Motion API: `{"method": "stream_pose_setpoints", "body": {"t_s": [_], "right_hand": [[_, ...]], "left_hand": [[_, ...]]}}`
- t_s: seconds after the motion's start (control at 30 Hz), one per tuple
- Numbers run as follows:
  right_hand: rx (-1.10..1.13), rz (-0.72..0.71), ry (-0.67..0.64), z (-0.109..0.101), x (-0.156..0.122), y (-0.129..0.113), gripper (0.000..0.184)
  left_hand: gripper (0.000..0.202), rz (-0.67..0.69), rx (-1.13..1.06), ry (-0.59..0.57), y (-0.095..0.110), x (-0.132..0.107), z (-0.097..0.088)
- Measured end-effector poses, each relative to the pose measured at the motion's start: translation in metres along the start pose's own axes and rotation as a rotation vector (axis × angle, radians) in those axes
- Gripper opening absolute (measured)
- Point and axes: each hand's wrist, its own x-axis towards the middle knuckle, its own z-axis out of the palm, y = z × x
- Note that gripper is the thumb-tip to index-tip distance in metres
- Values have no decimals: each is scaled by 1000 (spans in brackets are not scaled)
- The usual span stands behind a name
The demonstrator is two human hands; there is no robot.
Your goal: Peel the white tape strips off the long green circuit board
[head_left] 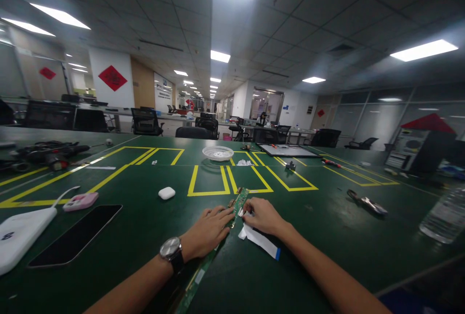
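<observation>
Both hands meet low in the middle of the frame over a long green circuit board (238, 201) that lies slantwise on the green table (327, 236). Left hand (208, 229), with a wristwatch (171, 250) on its wrist, lies flat with fingers spread a little, pressing down on the board. Right hand (262, 215) is curled narrow, its fingertips pinched at the board's edge; what they grip is too small to tell. A white ribbon cable (259, 239) with a blue end lies under and just below the right hand, touching the table.

At lower left sit a black phone (76, 236), a white power bank (20, 234) and a pink gadget (80, 201), close together. A white earbud case (166, 193) lies left of centre, apart from the hands. Yellow tape boxes (209, 180) mark the table above the hands, and a white basket (218, 152) stands beyond them. A metal tool (366, 202) lies at right, with a water bottle (445, 217) at the right edge
</observation>
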Motion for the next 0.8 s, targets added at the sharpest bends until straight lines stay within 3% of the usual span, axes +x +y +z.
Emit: {"method": "stream_pose_setpoints", "body": {"t_s": [0.3,0.6,0.8], "right_hand": [[-56,43,50,4,1,-7,10],[80,-62,83,12,5,5,7],[63,-59,67,10,5,2,9]], "left_hand": [[46,-10,-17,-38,4,0,-4],[47,-10,-49,-109,4,1,-12],[49,24,-59,-109,3,1,-13]]}}
